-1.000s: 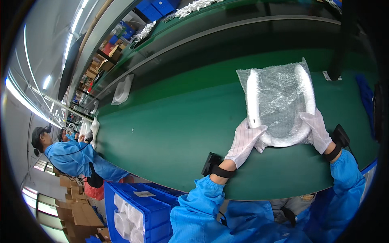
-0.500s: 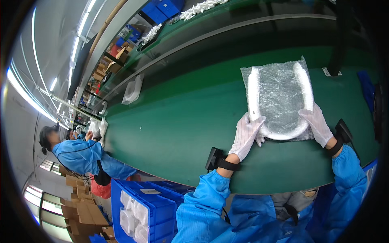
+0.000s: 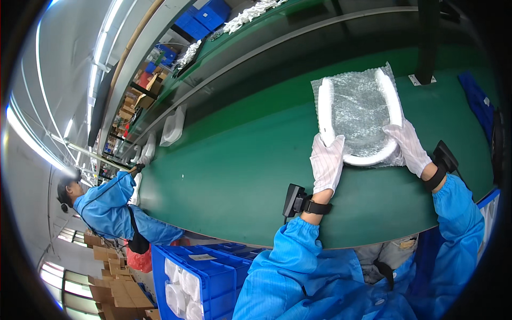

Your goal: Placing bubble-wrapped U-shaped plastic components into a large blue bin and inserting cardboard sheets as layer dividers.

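Observation:
A white U-shaped part (image 3: 392,101) lies inside a clear, crinkled plastic bag (image 3: 358,109) on the green bench, its curved end toward me. My left hand (image 3: 326,161), in a white striped glove, is closed on the bagged part's near left corner, thumb on top. On the near right side, my right hand (image 3: 407,143) in a matching glove grips the bagged part, with its thumb lying over the plastic. The undersides of both hands' fingers are hidden.
The green bench (image 3: 240,176) stretches left, where a person in blue (image 3: 109,205) works at its edge. A white plastic part (image 3: 173,127) lies near the back rail. Below the near edge, a blue crate (image 3: 213,272) holds white parts. A dark post (image 3: 426,48) rises behind the bag; blue cloth (image 3: 474,98) lies at right.
The view has shifted slightly. My left hand now sits more along the part's left corner, its forearm straighter. The person at left has stretched an arm toward white parts at the bench's back.

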Motion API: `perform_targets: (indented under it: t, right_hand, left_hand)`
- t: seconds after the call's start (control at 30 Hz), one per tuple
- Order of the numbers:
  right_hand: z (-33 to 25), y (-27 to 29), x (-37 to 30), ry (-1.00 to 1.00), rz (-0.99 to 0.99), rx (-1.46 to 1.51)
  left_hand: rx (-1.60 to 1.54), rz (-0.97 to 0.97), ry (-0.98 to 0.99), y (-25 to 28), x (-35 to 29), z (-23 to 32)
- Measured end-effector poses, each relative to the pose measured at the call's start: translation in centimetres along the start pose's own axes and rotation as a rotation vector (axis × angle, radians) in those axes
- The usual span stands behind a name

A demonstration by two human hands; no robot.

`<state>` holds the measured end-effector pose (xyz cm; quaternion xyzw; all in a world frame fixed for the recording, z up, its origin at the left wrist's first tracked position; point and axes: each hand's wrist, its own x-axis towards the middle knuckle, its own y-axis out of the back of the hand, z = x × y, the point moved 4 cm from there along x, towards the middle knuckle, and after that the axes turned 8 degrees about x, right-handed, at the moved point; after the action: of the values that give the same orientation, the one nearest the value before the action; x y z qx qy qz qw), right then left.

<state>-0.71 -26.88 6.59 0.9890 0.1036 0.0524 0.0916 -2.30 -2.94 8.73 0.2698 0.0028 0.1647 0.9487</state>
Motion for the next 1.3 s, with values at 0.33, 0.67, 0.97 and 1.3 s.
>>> perform_targets:
  t: [0.33, 0.67, 0.97, 1.3]
  right_hand:
    - [-2.0, -0.1, -0.4, 0.113, -0.031, -0.158]
    - [-0.9, -0.1, -0.4, 0.007, -0.060, -0.047]
    - [-1.8, -0.4, -0.1, -0.199, 0.004, 0.322]
    - [-1.5, 0.0, -0.8, 0.003, -0.009, 0.048]
  left_hand:
    - [-0.160, -0.140, 0.153, 0.2, -0.4, 1.0]
    - [-0.195, -0.155, 0.163, 0.4, -0.5, 0.8]
    - [-0.179, -0.166, 0.165, 0.3, -0.5, 0.9]
    - [-0.191, -0.162, 0.146, 0.2, -0.7, 0.6]
